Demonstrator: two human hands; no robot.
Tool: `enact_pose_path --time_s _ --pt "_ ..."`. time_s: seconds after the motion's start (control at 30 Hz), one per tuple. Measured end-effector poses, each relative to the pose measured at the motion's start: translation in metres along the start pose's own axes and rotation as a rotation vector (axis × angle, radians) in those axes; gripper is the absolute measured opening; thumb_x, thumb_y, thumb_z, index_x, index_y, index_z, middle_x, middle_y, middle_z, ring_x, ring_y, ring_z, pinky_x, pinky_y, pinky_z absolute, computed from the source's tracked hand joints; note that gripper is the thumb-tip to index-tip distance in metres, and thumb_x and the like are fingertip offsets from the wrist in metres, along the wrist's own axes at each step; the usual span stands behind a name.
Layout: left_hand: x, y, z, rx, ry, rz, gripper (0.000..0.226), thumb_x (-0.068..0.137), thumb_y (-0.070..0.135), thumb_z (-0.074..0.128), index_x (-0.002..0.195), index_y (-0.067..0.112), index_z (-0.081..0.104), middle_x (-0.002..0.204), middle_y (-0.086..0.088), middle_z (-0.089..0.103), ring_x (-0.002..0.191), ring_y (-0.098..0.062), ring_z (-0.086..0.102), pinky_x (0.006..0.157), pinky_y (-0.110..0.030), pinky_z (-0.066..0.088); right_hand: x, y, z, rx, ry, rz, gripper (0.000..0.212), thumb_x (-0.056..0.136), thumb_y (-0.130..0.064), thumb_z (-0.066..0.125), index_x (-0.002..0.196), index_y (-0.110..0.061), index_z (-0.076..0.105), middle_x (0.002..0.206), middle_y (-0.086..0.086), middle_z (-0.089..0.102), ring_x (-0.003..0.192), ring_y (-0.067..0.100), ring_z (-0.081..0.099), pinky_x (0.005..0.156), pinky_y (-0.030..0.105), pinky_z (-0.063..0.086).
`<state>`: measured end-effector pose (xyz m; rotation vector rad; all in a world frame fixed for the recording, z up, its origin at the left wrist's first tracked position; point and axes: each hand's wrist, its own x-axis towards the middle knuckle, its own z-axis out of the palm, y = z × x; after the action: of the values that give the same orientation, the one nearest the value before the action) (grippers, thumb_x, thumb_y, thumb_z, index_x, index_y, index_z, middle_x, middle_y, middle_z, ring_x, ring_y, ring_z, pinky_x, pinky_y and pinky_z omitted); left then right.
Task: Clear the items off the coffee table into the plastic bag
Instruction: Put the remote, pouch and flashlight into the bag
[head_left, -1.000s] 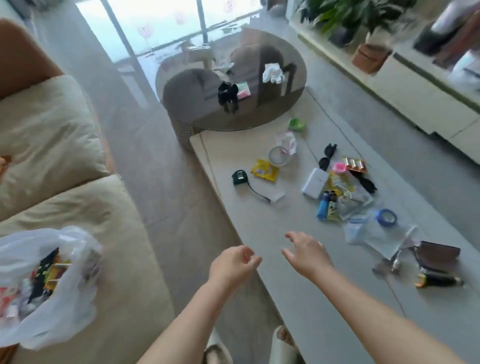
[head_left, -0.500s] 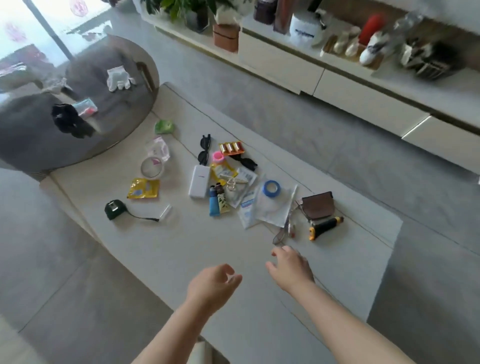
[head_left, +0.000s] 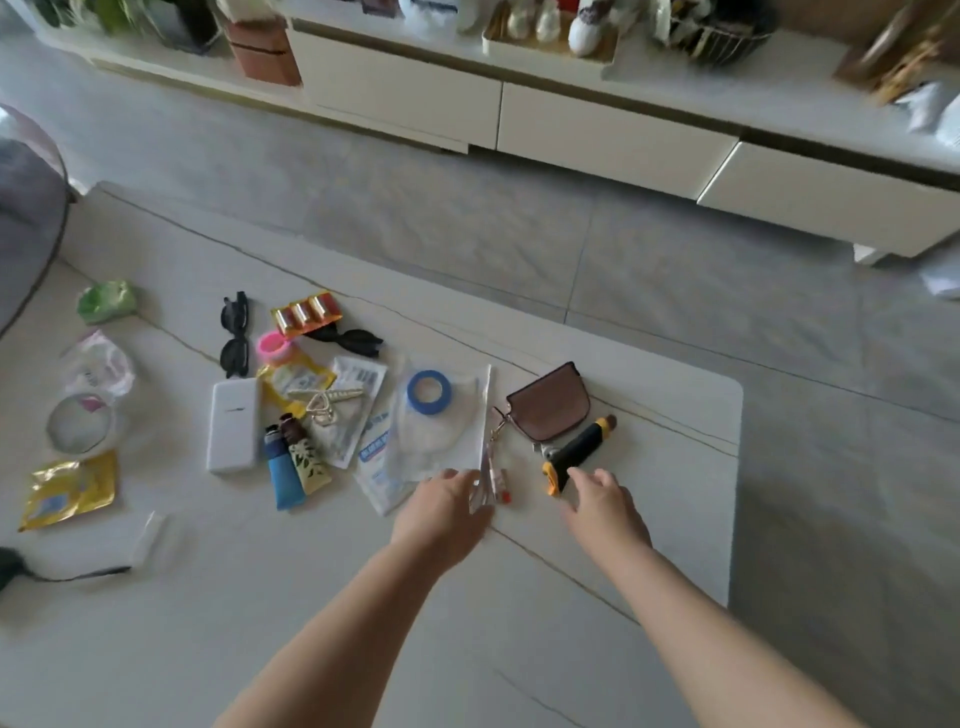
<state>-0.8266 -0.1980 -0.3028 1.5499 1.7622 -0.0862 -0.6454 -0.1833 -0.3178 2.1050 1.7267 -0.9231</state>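
Several small items lie on the pale coffee table (head_left: 649, 519). My left hand (head_left: 444, 512) reaches over the near corner of a clear zip pouch (head_left: 441, 431) that has a blue tape roll (head_left: 429, 392) on it; its fingertips touch the pouch's edge beside a small red-tipped item (head_left: 503, 493). My right hand (head_left: 602, 501) hovers with spread fingers just short of a black and yellow flashlight (head_left: 576, 452). Behind the flashlight lies a brown pouch (head_left: 549, 402). The plastic bag is out of view.
Further left on the table are a white power bank (head_left: 232, 423), two tubes (head_left: 291, 462), sunglasses (head_left: 235, 332), batteries (head_left: 305, 312), a yellow packet (head_left: 70, 488) and a clear tape roll (head_left: 80, 428). A low white cabinet (head_left: 613, 135) runs along the far side of the floor.
The view has swung right and down, away from the sofa and the bag. Both hands have moved forward to the pouch and the flashlight, their fingers opening.
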Motion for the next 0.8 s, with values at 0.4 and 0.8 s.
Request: enact_pose_path --time_s 0.4,0.8 --pt "0.161 0.054 0.047 0.132 0.294 0.144 0.052 0.094 0.025 0.047 0.142 0.021 0.028 0.14 0.001 0.039 0.131 -0.023 0.034 0.104 -0.035 0.035 0.1 0.005 0.045 0.289 0.325 0.252 0.086 0.084 -0.042 0.059 0.147 -0.014 0.007 0.123 0.011 0.041 0.102 0.027 0.06 0.07 0.032 0.051" --pt "0.173 0.05 0.051 0.11 0.146 -0.042 0.037 0.089 0.01 0.052 0.125 0.011 0.047 0.12 -0.011 0.056 0.116 -0.029 0.05 0.096 -0.035 0.043 0.096 0.035 0.031 0.326 0.272 0.277 0.026 0.092 -0.023 0.048 0.108 -0.003 0.046 0.11 0.014 0.049 0.085 0.029 0.051 0.063 0.029 0.037"
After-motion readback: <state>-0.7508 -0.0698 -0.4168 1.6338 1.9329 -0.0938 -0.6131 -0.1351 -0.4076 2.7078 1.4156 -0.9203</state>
